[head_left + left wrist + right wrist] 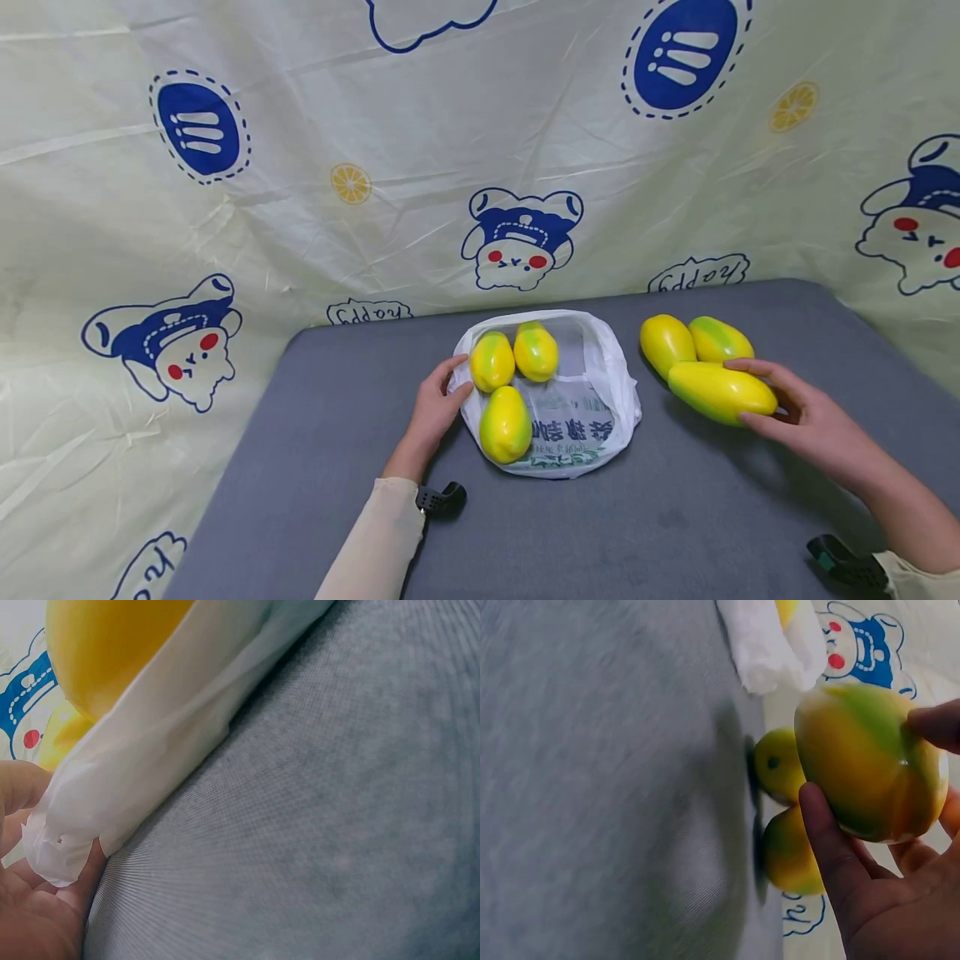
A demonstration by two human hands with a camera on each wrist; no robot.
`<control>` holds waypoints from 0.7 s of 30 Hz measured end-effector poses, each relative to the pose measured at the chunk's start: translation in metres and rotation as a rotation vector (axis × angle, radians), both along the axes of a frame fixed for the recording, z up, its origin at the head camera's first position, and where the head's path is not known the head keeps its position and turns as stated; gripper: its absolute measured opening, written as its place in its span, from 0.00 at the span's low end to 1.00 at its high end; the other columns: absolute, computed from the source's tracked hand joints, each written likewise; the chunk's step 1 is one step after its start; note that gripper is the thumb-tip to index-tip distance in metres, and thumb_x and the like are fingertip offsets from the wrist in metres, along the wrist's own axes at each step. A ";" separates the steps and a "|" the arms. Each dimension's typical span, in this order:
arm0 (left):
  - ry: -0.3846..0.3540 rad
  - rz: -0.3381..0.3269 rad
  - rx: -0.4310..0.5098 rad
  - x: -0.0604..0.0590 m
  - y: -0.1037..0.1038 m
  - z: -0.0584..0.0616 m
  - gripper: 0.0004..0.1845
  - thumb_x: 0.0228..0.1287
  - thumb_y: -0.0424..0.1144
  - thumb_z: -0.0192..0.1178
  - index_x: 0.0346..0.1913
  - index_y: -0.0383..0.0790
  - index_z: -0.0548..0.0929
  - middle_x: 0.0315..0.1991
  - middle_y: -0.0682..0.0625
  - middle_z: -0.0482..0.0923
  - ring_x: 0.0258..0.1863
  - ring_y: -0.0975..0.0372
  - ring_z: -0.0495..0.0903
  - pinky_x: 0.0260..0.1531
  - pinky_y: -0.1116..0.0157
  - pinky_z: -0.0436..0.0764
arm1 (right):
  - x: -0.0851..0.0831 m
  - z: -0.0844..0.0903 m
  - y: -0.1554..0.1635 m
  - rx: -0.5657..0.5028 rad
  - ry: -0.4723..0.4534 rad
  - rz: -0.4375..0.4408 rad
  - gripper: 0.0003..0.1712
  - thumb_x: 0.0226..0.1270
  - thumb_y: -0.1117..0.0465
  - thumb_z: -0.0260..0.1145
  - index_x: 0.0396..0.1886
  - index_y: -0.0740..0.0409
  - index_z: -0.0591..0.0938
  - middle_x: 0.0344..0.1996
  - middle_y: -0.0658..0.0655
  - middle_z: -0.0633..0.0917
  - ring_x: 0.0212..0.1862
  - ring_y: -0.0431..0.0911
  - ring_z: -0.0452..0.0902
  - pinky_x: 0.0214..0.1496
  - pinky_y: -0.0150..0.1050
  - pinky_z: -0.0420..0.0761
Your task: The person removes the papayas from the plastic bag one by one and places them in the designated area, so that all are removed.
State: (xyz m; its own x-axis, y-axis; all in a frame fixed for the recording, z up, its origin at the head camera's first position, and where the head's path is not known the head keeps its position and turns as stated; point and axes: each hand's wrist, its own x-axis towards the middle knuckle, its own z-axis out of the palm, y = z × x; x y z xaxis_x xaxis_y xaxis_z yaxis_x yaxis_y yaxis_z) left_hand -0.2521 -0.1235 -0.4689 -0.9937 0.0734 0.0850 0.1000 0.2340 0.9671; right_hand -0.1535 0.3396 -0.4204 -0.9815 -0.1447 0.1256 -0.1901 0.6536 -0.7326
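Right hand (806,417) wrapped round a papaya (722,392) at three o'clock on the bench (675,517), left hand (437,408) pinching the bag (592,417) rim at centre, keeping its mouth wide

A makeshift home setup: a grey table (315,467) backed by a cartoon-printed sheet (300,167).
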 end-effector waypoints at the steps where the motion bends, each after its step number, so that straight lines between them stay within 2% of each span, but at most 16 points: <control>1: -0.002 0.002 -0.002 0.000 0.000 0.000 0.24 0.70 0.33 0.59 0.68 0.44 0.75 0.72 0.44 0.69 0.74 0.51 0.66 0.74 0.50 0.64 | 0.000 -0.002 0.001 0.005 -0.005 0.002 0.36 0.72 0.57 0.65 0.76 0.45 0.63 0.61 0.37 0.63 0.51 0.22 0.61 0.40 0.18 0.68; 7: -0.017 0.008 -0.004 -0.001 0.000 -0.001 0.25 0.70 0.34 0.59 0.68 0.47 0.75 0.73 0.46 0.69 0.74 0.53 0.65 0.75 0.51 0.63 | -0.004 -0.011 0.008 0.057 -0.033 -0.019 0.34 0.71 0.54 0.66 0.73 0.49 0.65 0.63 0.55 0.66 0.49 0.21 0.61 0.39 0.22 0.67; 9: -0.015 0.003 0.001 -0.001 0.000 -0.002 0.25 0.70 0.34 0.59 0.68 0.46 0.75 0.73 0.46 0.68 0.74 0.53 0.65 0.75 0.51 0.63 | -0.005 -0.014 0.010 0.075 -0.032 -0.026 0.34 0.70 0.53 0.66 0.72 0.50 0.66 0.62 0.52 0.67 0.48 0.20 0.60 0.39 0.23 0.67; 15: -0.013 -0.003 0.016 0.000 -0.001 0.000 0.24 0.70 0.33 0.59 0.68 0.46 0.75 0.73 0.46 0.69 0.74 0.53 0.65 0.75 0.50 0.62 | -0.006 -0.021 0.015 0.076 0.014 -0.020 0.32 0.69 0.55 0.67 0.70 0.51 0.69 0.56 0.28 0.63 0.50 0.16 0.58 0.41 0.19 0.64; 21: -0.018 -0.003 0.017 0.000 -0.001 0.000 0.24 0.70 0.34 0.59 0.68 0.47 0.75 0.73 0.46 0.68 0.73 0.53 0.65 0.75 0.50 0.62 | -0.007 -0.024 0.019 0.068 0.072 -0.004 0.31 0.68 0.58 0.68 0.69 0.53 0.71 0.55 0.23 0.63 0.51 0.16 0.57 0.43 0.15 0.61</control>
State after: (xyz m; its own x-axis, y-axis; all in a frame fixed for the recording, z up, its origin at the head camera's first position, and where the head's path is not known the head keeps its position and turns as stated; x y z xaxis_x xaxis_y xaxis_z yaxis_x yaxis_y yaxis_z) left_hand -0.2519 -0.1241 -0.4694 -0.9948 0.0752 0.0680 0.0829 0.2177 0.9725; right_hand -0.1606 0.3588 -0.4446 -0.9708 -0.1515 0.1860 -0.2382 0.7023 -0.6708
